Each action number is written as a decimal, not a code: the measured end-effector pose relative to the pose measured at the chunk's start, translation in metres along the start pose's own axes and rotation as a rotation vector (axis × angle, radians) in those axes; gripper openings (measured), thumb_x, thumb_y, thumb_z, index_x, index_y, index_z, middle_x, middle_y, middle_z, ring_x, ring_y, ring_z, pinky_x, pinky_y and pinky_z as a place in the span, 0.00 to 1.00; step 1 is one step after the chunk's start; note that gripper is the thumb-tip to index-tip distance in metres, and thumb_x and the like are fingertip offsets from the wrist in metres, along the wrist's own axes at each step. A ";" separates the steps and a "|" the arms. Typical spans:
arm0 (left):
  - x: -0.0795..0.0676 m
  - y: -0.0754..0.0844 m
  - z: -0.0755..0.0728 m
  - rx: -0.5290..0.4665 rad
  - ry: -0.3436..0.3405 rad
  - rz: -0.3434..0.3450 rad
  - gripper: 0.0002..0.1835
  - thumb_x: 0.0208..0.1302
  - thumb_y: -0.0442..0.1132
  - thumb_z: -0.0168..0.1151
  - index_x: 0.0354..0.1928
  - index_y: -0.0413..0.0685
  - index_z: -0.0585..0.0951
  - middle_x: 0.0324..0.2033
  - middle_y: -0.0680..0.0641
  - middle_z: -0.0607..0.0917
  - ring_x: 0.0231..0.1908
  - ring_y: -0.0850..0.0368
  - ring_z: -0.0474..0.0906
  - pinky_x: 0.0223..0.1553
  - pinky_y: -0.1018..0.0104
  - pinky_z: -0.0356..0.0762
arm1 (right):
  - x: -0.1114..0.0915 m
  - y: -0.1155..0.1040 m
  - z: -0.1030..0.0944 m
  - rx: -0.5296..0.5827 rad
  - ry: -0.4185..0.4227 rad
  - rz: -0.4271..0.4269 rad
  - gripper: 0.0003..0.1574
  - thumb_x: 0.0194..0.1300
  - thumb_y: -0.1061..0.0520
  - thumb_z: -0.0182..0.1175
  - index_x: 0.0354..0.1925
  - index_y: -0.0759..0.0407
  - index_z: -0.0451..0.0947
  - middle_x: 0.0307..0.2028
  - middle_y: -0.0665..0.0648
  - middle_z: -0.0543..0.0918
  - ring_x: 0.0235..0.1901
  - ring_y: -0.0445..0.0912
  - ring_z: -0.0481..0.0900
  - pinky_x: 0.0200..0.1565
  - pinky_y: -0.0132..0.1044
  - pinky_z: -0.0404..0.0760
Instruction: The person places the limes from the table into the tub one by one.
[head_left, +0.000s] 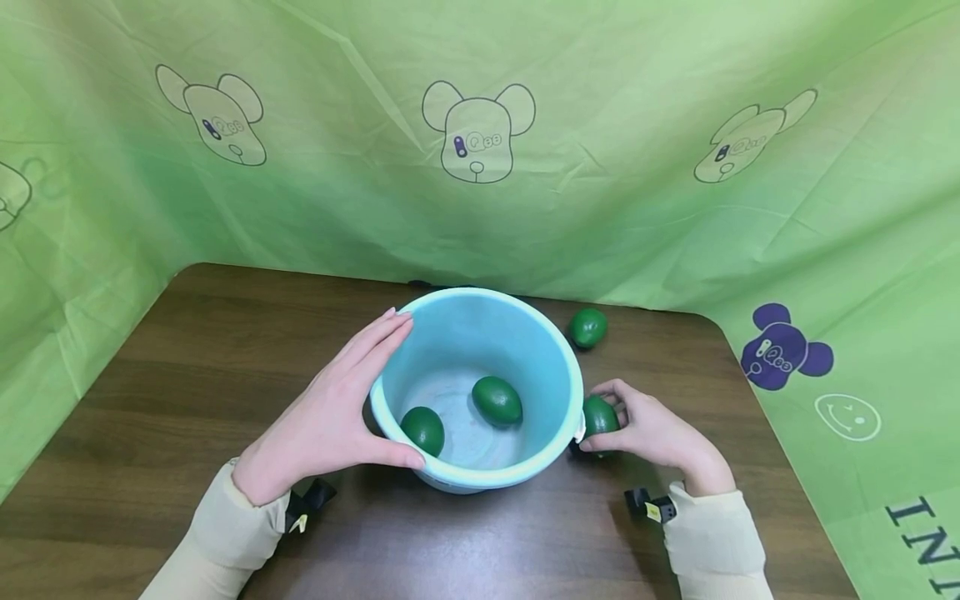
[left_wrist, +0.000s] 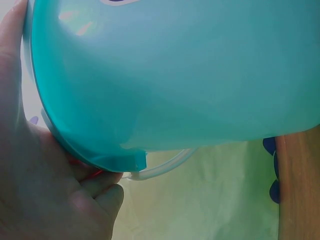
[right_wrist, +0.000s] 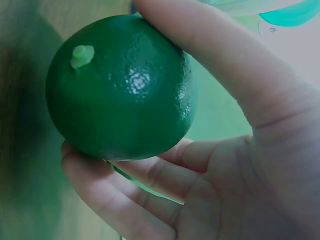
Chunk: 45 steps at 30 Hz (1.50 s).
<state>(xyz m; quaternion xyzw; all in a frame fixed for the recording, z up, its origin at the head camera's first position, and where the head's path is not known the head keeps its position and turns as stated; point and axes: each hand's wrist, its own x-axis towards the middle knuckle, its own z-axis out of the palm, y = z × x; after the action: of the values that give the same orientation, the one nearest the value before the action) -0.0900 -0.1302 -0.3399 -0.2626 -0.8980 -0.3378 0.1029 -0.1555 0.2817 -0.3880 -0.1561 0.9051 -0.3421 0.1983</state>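
Toward the right edge of the surface (head_left: pixel 187 358), right hand (head_left: pixel 654 427) pinches glossy green fruit (head_left: pixel 600 416), likely firm, slick, best held mid-sides; left hand (head_left: pixel 326 421) grips bucket (head_left: pixel 480 325).

Behind the bare left hand (head_left: pixel 330 421) comes a cream sleeve (head_left: pixel 232 525), its broad cuff creased and puckered at the edge by the wrist. On the thumb side of that wrist sits a small, blocky black mount (head_left: pixel 318 495) with a pale yellow tag (head_left: pixel 300 524). Behind the bare right hand (head_left: pixel 656 429) is a matching cream cuff (head_left: pixel 712 529), and on its thumb side another black mount (head_left: pixel 637 502), also angular, bearing a yellow tag (head_left: pixel 653 512) with dark marks.
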 end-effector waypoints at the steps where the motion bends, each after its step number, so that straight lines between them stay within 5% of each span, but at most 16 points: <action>1: 0.000 0.000 0.000 0.000 -0.001 0.000 0.67 0.31 0.75 0.67 0.73 0.56 0.50 0.71 0.57 0.47 0.69 0.60 0.41 0.62 0.54 0.57 | 0.000 0.000 0.000 0.005 0.006 0.002 0.50 0.42 0.44 0.76 0.56 0.64 0.64 0.43 0.58 0.77 0.36 0.47 0.78 0.38 0.40 0.78; 21: -0.001 0.001 0.000 -0.001 -0.001 -0.009 0.67 0.31 0.76 0.67 0.73 0.54 0.51 0.71 0.57 0.47 0.69 0.60 0.42 0.61 0.53 0.58 | -0.003 -0.001 -0.003 0.062 0.063 -0.014 0.46 0.42 0.46 0.76 0.52 0.61 0.64 0.43 0.60 0.76 0.37 0.46 0.79 0.36 0.37 0.80; 45: 0.000 0.001 -0.001 0.003 -0.001 0.009 0.67 0.31 0.75 0.67 0.73 0.56 0.50 0.71 0.57 0.47 0.69 0.60 0.42 0.61 0.53 0.59 | -0.002 -0.002 -0.013 -0.041 0.161 -0.057 0.43 0.46 0.40 0.73 0.57 0.49 0.67 0.39 0.54 0.80 0.37 0.47 0.79 0.36 0.40 0.79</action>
<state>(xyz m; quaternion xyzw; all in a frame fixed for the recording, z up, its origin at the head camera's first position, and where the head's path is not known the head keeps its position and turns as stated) -0.0900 -0.1301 -0.3390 -0.2667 -0.8972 -0.3361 0.1045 -0.1595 0.2890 -0.3773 -0.1578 0.9201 -0.3406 0.1116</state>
